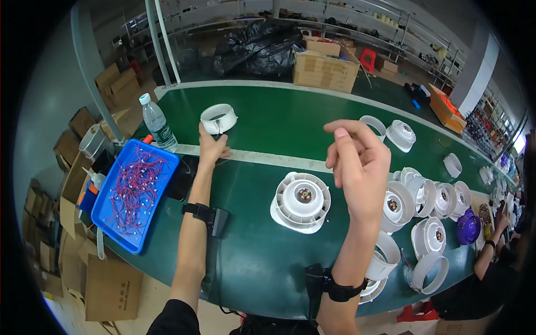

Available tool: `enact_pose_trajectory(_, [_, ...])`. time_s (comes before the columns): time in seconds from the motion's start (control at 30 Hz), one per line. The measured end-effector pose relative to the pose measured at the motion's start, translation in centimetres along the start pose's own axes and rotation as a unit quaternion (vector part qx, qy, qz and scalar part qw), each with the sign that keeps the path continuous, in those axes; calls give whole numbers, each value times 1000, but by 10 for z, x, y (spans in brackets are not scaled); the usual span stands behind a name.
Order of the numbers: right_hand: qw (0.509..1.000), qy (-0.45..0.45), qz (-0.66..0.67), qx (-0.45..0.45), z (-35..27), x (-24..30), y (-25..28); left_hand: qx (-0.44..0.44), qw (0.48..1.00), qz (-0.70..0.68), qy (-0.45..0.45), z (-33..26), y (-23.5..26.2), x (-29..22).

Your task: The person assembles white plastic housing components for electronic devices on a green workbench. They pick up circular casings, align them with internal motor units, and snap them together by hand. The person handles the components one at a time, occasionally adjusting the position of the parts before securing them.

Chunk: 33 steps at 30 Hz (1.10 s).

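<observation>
My left hand (211,148) reaches to the far left of the bench, its fingers against the near side of a white plastic ring (218,119); part of the grip is hidden. A short dark wire shows at the ring's front. My right hand (360,164) is raised above the bench with fingers loosely bent and apart, holding nothing. Between my forearms lies a round white fan housing (301,201) with a ribbed rim and a copper-coloured motor core at its centre. It is nearest to my right hand. Each wrist wears a black strap with a small box.
A blue tray (172,162) of pink wires and a water bottle (159,123) stand at left. Several white housings and rings (430,237) crowd the right, beside a purple part (468,227). Another person's arm (491,245) is at far right. A pale strip (273,157) crosses the bench.
</observation>
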State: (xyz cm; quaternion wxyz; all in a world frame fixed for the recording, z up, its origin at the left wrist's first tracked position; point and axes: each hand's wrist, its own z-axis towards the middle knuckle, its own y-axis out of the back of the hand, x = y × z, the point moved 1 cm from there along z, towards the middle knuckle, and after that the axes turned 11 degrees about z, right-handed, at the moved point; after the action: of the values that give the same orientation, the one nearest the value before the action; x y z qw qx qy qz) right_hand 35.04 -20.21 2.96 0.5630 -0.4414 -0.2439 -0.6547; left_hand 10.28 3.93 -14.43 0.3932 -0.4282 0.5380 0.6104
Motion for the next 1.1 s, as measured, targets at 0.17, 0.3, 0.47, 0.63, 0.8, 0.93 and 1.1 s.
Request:
enact_pose_trajectory(0.17, [1000, 7, -17, -2, 0, 1, 3, 166, 927, 273, -194, -16, 3, -48])
enact_pose_trajectory(0.3, [1000, 9, 6, 0, 0, 0, 3, 448, 845, 261, -129, -69, -22, -86])
enact_pose_trajectory(0.47, [1000, 4, -20, 19, -1, 2, 1, 574, 762, 292, -67, -91, -56, -80])
enact_pose_trajectory(0.63, [999, -3, -20, 37, -1, 3, 3, 528, 829, 174, -69, -76, -59, -64])
enact_pose_trajectory(0.8, [997, -35, -8, 62, -2, 5, 1, 301, 952, 34, 36, -42, -53, -32])
enact_pose_trajectory(0.93, [996, -39, -28, 73, -4, 3, 0, 208, 970, -122, 27, -33, -48, -12])
enact_pose_trajectory(1.1, [994, -33, -29, 103, -4, 1, -3, 193, 974, -76, -91, -32, -59, -10])
